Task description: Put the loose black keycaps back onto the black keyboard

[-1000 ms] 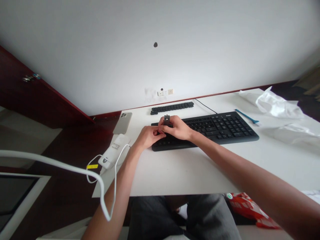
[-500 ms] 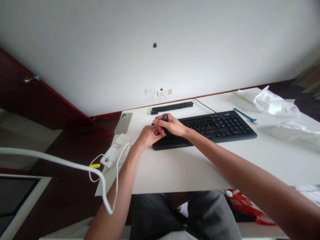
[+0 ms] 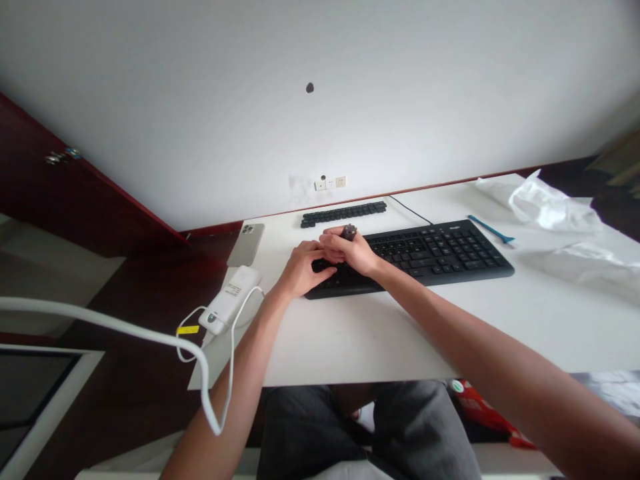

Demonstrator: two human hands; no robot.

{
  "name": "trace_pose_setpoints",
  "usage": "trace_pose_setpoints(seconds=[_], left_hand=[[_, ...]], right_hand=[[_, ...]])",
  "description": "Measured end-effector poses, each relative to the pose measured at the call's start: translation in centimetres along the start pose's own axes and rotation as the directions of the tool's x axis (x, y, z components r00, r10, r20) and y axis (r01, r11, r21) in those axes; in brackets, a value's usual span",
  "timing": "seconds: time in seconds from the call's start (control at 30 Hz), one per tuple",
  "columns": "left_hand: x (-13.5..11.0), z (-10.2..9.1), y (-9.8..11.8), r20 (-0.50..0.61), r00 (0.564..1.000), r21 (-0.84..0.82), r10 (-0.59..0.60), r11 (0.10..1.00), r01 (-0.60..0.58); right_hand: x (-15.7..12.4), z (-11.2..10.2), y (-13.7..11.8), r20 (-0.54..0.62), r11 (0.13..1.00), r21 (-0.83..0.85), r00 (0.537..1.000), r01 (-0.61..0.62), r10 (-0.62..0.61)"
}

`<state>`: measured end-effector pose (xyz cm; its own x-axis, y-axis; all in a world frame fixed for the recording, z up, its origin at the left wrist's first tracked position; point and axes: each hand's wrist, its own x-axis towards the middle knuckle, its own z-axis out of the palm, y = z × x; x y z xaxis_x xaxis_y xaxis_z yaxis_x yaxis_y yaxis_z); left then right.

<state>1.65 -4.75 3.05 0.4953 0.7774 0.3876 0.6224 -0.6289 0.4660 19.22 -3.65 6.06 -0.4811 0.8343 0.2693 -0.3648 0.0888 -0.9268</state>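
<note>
A black keyboard (image 3: 440, 255) lies on the white desk. Over its left end my two hands meet. My right hand (image 3: 353, 250) is closed on a dark, thick-handled tool (image 3: 349, 232), whose rounded end sticks up above the fingers; its lower part is hidden. Resting at the keyboard's left end, my left hand (image 3: 307, 265) has its thumb apart from its fingers, with black keys showing in the gap. Its fingertips touch or nearly touch those of the right hand. Behind the hands, a row of loose black keycaps (image 3: 345, 214) lies along the back of the desk.
On the left stand a phone (image 3: 246, 244) and a white device (image 3: 231, 300) with a white cable (image 3: 125, 323). A blue brush-like tool (image 3: 491, 229) lies right of the keyboard. Crumpled white plastic bags (image 3: 545, 203) cover the right side. Wall sockets (image 3: 331, 183) are behind.
My right hand has shifted slightly right and turned, tipping the dark tool to the right. My left hand has moved a little, and its thumb and fingers have spread apart.
</note>
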Motion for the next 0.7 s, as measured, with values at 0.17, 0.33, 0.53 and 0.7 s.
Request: trace_pose_setpoints(seconds=[0.17, 0.33, 0.53, 0.7], left_hand=[[0.0, 0.4, -0.1, -0.031, 0.999, -0.111, 0.014, 0.994, -0.017], [0.1, -0.1, -0.3, 0.008, 1.000, -0.134, 0.014, 0.991, -0.013], [0.0, -0.4, -0.7, 0.048, 0.998, -0.152, -0.048, 0.987, 0.055], [-0.4, -0.1, -1.3, 0.014, 0.987, -0.161, -0.161, 0.974, 0.161]], right_hand=[[0.4, -0.8, 0.7, -0.104, 0.989, 0.151, 0.994, 0.004, 0.012], [0.4, -0.8, 0.5, -0.099, 0.996, 0.091, 0.995, -0.002, 0.011], [0.9, 1.7, -1.3, -0.048, 0.940, -0.337, 0.998, -0.051, 0.037], [2.1, 4.4, -1.8, -0.096, 0.675, -0.720, 0.986, -0.162, 0.135]])
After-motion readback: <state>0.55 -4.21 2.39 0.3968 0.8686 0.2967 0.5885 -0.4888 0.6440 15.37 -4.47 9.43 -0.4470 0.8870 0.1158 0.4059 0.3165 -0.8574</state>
